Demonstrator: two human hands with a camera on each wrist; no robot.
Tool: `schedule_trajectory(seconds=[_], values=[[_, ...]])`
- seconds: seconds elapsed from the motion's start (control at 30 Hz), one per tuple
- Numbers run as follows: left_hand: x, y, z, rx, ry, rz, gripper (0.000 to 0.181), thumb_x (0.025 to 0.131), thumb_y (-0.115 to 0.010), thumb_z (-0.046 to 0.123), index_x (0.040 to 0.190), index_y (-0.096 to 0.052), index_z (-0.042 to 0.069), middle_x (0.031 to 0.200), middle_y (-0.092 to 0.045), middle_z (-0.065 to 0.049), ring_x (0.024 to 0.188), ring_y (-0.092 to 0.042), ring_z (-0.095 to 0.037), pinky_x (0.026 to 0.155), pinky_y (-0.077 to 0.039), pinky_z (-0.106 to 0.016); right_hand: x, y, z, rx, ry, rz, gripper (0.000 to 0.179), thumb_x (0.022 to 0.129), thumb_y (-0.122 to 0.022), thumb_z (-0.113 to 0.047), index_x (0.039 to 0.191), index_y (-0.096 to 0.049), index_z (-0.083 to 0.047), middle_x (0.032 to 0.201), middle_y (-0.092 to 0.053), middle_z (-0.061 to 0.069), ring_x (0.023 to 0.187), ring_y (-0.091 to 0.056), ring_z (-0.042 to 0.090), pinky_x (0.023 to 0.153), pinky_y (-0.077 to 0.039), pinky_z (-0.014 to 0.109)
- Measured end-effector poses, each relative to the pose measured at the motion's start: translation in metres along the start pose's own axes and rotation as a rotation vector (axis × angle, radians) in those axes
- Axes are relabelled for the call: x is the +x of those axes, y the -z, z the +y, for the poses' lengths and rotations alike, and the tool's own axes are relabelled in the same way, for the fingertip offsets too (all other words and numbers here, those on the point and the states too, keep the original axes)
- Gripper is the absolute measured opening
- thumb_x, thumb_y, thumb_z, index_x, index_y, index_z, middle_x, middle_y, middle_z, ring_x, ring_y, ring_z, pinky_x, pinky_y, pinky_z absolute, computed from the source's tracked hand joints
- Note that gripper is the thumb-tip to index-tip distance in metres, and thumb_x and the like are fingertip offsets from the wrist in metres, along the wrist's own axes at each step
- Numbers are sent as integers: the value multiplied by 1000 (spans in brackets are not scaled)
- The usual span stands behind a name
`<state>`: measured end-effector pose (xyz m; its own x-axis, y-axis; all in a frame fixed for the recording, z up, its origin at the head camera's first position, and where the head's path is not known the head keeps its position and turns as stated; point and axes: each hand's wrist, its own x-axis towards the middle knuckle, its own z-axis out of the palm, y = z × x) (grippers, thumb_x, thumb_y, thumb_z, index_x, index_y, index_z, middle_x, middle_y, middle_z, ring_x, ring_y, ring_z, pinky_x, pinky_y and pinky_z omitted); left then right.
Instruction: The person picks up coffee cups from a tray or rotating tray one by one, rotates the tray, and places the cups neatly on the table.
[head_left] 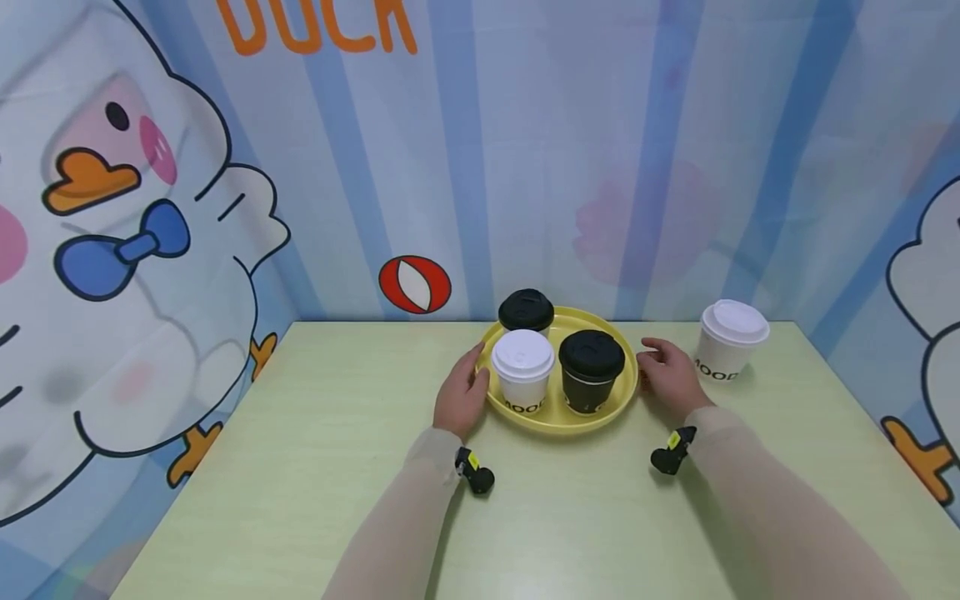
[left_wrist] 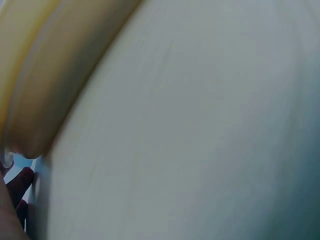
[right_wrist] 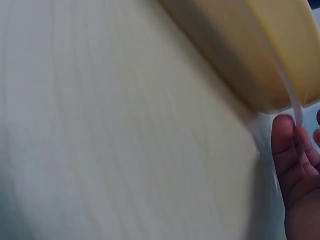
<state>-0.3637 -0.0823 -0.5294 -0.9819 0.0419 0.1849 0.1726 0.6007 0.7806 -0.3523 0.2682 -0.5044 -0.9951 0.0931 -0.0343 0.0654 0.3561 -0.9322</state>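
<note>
A round yellow tray (head_left: pixel 562 428) lies at the back of the table with three lidded paper cups on it. In front stand a white cup with a white lid (head_left: pixel 523 362) and a black cup with a black lid (head_left: pixel 592 367). Behind the white one, partly hidden, is a cup with a black lid (head_left: pixel 527 310). My left hand (head_left: pixel 460 397) lies along the tray's left rim, fingers extended and thumb right at the edge. On the opposite side my right hand (head_left: pixel 672 379) has its loosely bent fingers by the rim; in the right wrist view the thumb (right_wrist: pixel 286 145) is straight.
Another white lidded cup (head_left: pixel 727 346) stands on the table just beyond my right hand. A printed cloth backdrop (head_left: pixel 525 167) rises behind the table's rear edge (head_left: pixel 375 322). Each wrist wears a small black camera, the left one (head_left: pixel 475 473) and the right one (head_left: pixel 672 451).
</note>
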Motion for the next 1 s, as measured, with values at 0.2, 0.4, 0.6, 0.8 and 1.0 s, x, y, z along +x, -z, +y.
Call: schedule_trajectory(seconds=[0.2, 0.4, 0.6, 0.8, 1.0], values=[[2, 0, 1, 10, -9, -10, 54, 105, -40, 39, 157, -38, 27, 159, -41, 3, 147, -35, -19, 119, -31, -40, -7, 3, 7, 311, -125, -58, 53, 104, -49, -17, 150, -37, 6, 93, -68, 2, 77, -66, 9, 70, -59, 25], [0, -1, 2, 13, -3, -9, 54, 105, -41, 38, 157, -38, 26, 159, -41, 3, 147, -36, -19, 119, -32, -41, -9, 7, 7, 459, -186, -147, 55, 103, -53, -12, 152, -34, 7, 94, -70, 0, 85, -69, 12, 78, -60, 28], [0, 1, 4, 10, 7, -7, 54, 106, -41, 39, 158, -36, 26, 160, -39, 3, 148, -34, -19, 119, -31, -41, -7, 7, 8, 540, -187, -204, 61, 103, -56, -9, 154, -28, 9, 97, -71, 2, 89, -70, 13, 83, -60, 30], [1, 2, 3, -2, 0, -16, 54, 106, -41, 39, 158, -36, 28, 160, -39, 2, 148, -34, -20, 120, -30, -42, -6, 7, 11, 502, -172, -195, 60, 104, -56, -12, 153, -29, 10, 100, -69, 2, 89, -69, 12, 84, -59, 29], [0, 5, 1, -52, 20, -41, 55, 106, -41, 39, 159, -34, 27, 161, -37, 0, 149, -32, -23, 120, -28, -46, -8, 6, 13, 491, -160, -189, 60, 103, -56, -11, 152, -30, 10, 101, -68, 1, 91, -69, 11, 83, -59, 28]])
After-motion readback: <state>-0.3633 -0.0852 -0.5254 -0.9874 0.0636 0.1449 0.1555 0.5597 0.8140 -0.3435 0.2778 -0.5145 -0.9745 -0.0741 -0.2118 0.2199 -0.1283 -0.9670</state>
